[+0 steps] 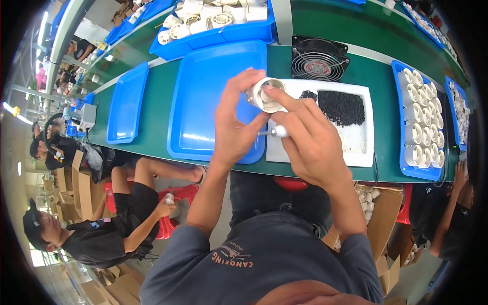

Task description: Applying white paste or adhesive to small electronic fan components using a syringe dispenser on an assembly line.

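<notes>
My left hand [233,124] grips a white cylindrical plastic housing [265,106] by its side, the open end facing up toward me. From the right, the index finger of my right hand [316,140] reaches into the housing's mouth. A small tool with a white handle [278,131] and a thin metal shaft is tucked in the curled lower fingers of my right hand, its shaft pointing left. What lies deep inside the housing is partly hidden by my finger. Beneath both hands are a blue tray [195,101] and a white foam tray [360,152].
Small black parts [341,108] lie heaped in the foam tray. A black fan [319,60] stands behind it. White housings fill a blue bin [218,31] at the back and a tray [401,127] at right. Another person [96,229] sits at left, near a red stool [185,198].
</notes>
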`<state>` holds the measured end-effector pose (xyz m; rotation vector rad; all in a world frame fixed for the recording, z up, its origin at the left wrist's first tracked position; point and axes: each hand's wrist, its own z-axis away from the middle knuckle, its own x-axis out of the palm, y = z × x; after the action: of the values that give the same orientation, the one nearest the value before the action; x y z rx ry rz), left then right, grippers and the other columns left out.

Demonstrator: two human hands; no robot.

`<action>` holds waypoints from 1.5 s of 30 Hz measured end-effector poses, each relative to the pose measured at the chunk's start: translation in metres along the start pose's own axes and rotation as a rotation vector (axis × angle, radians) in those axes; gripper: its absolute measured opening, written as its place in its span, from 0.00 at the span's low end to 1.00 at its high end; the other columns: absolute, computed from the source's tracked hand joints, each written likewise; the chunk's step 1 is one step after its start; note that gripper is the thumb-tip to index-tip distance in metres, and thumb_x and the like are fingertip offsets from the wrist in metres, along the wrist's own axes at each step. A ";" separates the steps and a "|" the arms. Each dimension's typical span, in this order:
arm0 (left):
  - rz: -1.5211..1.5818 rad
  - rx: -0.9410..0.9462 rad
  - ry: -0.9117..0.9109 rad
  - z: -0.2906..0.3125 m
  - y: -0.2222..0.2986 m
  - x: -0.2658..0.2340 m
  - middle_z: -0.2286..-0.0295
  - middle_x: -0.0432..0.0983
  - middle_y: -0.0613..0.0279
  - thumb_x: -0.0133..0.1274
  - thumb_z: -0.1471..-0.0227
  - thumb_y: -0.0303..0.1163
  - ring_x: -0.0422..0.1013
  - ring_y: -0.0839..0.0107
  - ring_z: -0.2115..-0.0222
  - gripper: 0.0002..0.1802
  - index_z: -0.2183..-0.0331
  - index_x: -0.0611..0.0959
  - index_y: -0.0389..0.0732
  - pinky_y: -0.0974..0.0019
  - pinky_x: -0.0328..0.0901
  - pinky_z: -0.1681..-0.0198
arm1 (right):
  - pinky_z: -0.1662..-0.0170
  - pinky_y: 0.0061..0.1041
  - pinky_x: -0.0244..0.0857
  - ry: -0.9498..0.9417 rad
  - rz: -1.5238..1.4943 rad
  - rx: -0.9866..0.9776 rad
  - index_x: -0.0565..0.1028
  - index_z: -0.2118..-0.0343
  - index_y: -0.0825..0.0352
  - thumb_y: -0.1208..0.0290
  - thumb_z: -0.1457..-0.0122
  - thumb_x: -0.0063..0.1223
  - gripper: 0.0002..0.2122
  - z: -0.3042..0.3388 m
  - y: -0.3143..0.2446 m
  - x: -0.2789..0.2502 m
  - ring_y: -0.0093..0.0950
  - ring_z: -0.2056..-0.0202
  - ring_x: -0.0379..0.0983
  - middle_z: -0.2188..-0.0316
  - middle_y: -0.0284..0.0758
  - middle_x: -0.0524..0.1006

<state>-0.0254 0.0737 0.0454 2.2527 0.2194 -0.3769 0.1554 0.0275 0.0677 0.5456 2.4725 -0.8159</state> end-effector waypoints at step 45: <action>0.520 0.544 -0.377 -0.057 0.167 -0.050 0.72 0.75 0.61 0.54 0.47 0.22 0.70 0.69 0.81 0.07 0.64 0.80 0.38 0.67 0.67 0.78 | 0.71 0.24 0.67 0.152 -0.175 0.612 0.77 0.59 0.71 0.79 0.41 0.55 0.08 0.063 0.009 0.007 0.27 0.75 0.76 0.75 0.40 0.78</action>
<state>-0.0147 0.0078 0.2161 2.5821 -0.7326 -0.6168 0.1741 -0.0036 0.0155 0.6149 2.4032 -1.6786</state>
